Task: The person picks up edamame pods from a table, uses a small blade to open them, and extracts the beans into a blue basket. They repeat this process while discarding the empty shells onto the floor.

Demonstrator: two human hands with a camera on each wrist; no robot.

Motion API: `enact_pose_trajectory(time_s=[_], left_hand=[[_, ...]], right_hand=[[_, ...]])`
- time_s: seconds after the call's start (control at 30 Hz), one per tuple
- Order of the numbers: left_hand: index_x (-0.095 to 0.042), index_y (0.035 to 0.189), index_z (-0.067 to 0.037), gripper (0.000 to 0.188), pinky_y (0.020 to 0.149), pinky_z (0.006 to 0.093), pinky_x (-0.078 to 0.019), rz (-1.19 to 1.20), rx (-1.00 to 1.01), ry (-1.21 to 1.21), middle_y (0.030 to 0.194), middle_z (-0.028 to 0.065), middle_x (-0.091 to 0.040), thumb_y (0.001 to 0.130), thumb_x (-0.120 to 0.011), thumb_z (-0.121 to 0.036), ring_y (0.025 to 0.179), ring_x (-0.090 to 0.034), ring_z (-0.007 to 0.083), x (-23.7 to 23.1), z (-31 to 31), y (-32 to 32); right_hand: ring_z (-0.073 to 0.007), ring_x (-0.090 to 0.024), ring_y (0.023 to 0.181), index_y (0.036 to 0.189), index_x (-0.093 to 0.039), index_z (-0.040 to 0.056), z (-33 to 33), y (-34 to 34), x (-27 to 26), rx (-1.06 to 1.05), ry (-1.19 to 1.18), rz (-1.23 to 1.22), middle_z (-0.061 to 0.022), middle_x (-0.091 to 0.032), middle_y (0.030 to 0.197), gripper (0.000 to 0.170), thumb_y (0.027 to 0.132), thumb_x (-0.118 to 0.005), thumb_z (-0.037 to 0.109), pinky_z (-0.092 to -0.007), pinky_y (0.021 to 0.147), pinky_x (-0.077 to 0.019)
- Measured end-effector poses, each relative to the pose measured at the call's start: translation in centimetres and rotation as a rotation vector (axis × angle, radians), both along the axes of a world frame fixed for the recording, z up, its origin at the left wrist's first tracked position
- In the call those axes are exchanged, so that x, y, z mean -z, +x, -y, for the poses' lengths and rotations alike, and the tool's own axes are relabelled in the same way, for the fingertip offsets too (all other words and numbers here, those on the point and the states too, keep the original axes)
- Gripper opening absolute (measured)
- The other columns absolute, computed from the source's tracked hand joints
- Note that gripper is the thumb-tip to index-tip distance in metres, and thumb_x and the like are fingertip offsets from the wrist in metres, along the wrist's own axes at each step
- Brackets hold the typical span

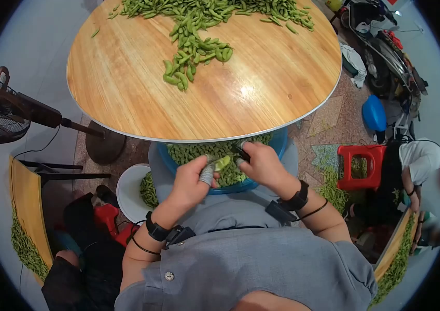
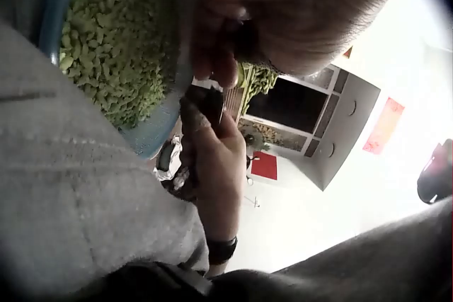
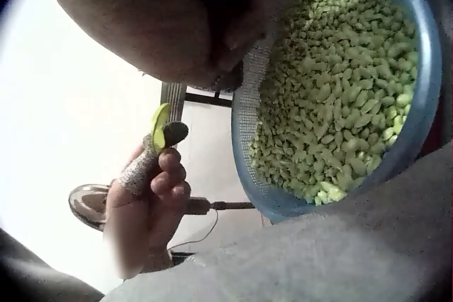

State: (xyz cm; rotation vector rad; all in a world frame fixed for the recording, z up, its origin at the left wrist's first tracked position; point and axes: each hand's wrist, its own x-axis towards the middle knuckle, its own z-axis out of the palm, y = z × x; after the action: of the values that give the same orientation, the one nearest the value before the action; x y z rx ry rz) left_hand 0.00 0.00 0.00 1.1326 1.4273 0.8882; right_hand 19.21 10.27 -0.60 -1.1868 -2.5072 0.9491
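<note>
Between the thumb and fingers of my left hand is a green soybean pod, which also shows in the right wrist view as a bright green pod at the fingertips. Grey wrapping covers the left thumb. Close by on the right, my right hand grips a small dark tool; its kind is mostly hidden by the fingers. Under both hands, a blue basket sits on the lap, filled with green shelled soybeans.
Ahead stands a round wooden table with a heap of soybean pods. A white bucket and a standing fan are at left. At right are a red stool and another person by a second table.
</note>
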Motion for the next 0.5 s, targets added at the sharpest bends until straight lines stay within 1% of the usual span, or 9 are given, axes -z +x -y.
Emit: enact_pose_trajectory(time_s=[0.07,0.1,0.17,0.2,0.27,0.3,0.4,0.43,0.5], left_hand=[[-0.058,0.111,-0.001,0.028,0.061,0.0233,-0.0488,0.084,-0.093,0.041,0.082,0.0074,-0.064,0.087,-0.046,0.005,0.068,-0.062,0.0112,-0.3,0.1,-0.8],[-0.058,0.111,-0.001,0.028,0.061,0.0233,-0.0488,0.112,-0.099,0.040,0.082,0.0074,-0.064,0.087,-0.046,0.005,0.068,-0.062,0.0112,0.6,0.6,-1.0],[-0.058,0.114,-0.001,0.031,0.061,0.0228,-0.0485,0.220,-0.174,0.051,0.083,0.0059,-0.064,0.087,-0.044,0.005,0.067,-0.060,0.0095,0.4,1.3,-2.3],[-0.058,0.118,-0.001,0.034,0.062,0.0221,-0.0482,0.204,-0.185,0.061,0.086,0.0047,-0.064,0.088,-0.044,0.006,0.068,-0.058,0.0085,0.3,1.7,-3.2],[-0.058,0.119,-0.001,0.035,0.062,0.0218,-0.0481,0.209,-0.236,0.080,0.088,0.0042,-0.064,0.088,-0.044,0.006,0.068,-0.058,0.0085,0.8,3.1,-4.8],[-0.057,0.121,-0.002,0.037,0.063,0.0215,-0.0480,0.214,-0.281,0.086,0.090,0.0037,-0.064,0.088,-0.044,0.006,0.069,-0.057,0.0084,1.0,4.0,-5.6],[-0.059,0.118,-0.001,0.036,0.065,0.0214,-0.0480,0.152,-0.408,0.058,0.092,0.0027,-0.064,0.086,-0.046,0.008,0.071,-0.057,0.0079,0.4,6.1,-7.6],[-0.060,0.117,0.000,0.036,0.066,0.0215,-0.0481,0.119,-0.469,0.020,0.091,0.0026,-0.064,0.085,-0.047,0.009,0.071,-0.057,0.0078,0.1,6.8,-8.1],[-0.061,0.115,0.000,0.034,0.066,0.0222,-0.0484,0.124,-0.515,0.032,0.093,0.0035,-0.064,0.085,-0.048,0.008,0.072,-0.057,0.0083,-0.1,7.4,-8.7]], right_hand=[[-0.0405,-0.058,0.073,0.082,-0.053,0.0010,-0.3,0.5,-0.8,-0.014,0.150,-0.071,-0.0196,-0.059,0.076,0.017,0.072,-0.063,0.011,-0.0442,0.065,-0.0488],[-0.0405,-0.058,0.073,0.082,-0.053,0.0010,0.0,0.8,-1.0,-0.022,0.149,-0.044,-0.0196,-0.059,0.076,0.017,0.072,-0.063,0.011,-0.0442,0.065,-0.0488],[-0.0342,-0.056,0.061,0.082,-0.055,-0.0019,0.2,0.1,-2.4,-0.059,-0.006,-0.105,-0.0197,-0.055,0.069,0.017,0.074,-0.065,0.008,-0.0378,0.057,-0.0455],[-0.0342,-0.056,0.061,0.082,-0.055,-0.0019,0.0,-0.6,-3.6,-0.068,0.003,-0.109,-0.0197,-0.055,0.069,0.017,0.074,-0.065,0.008,-0.0378,0.057,-0.0455],[-0.0410,-0.056,0.068,0.082,-0.051,-0.0005,-0.5,-2.0,-6.2,-0.097,-0.078,-0.161,-0.0223,-0.055,0.070,0.019,0.075,-0.062,0.013,-0.0441,0.060,-0.0460],[-0.0410,-0.056,0.068,0.082,-0.051,-0.0005,-1.1,-2.9,-7.1,-0.104,-0.074,-0.163,-0.0223,-0.055,0.070,0.019,0.075,-0.062,0.013,-0.0441,0.060,-0.0460],[-0.0416,-0.056,0.068,0.082,-0.053,0.0016,-3.8,-6.0,-9.0,-0.094,0.115,-0.133,-0.0220,-0.055,0.066,0.018,0.076,-0.062,0.016,-0.0455,0.059,-0.0455],[-0.0416,-0.056,0.068,0.082,-0.053,0.0016,-4.8,-7.0,-8.8,-0.109,0.111,-0.135,-0.0220,-0.055,0.066,0.018,0.076,-0.062,0.016,-0.0455,0.059,-0.0455],[-0.0417,-0.057,0.069,0.082,-0.054,0.0019,-6.9,-9.3,-8.1,-0.147,0.289,-0.199,-0.0224,-0.054,0.065,0.018,0.076,-0.062,0.017,-0.0478,0.061,-0.0454]])
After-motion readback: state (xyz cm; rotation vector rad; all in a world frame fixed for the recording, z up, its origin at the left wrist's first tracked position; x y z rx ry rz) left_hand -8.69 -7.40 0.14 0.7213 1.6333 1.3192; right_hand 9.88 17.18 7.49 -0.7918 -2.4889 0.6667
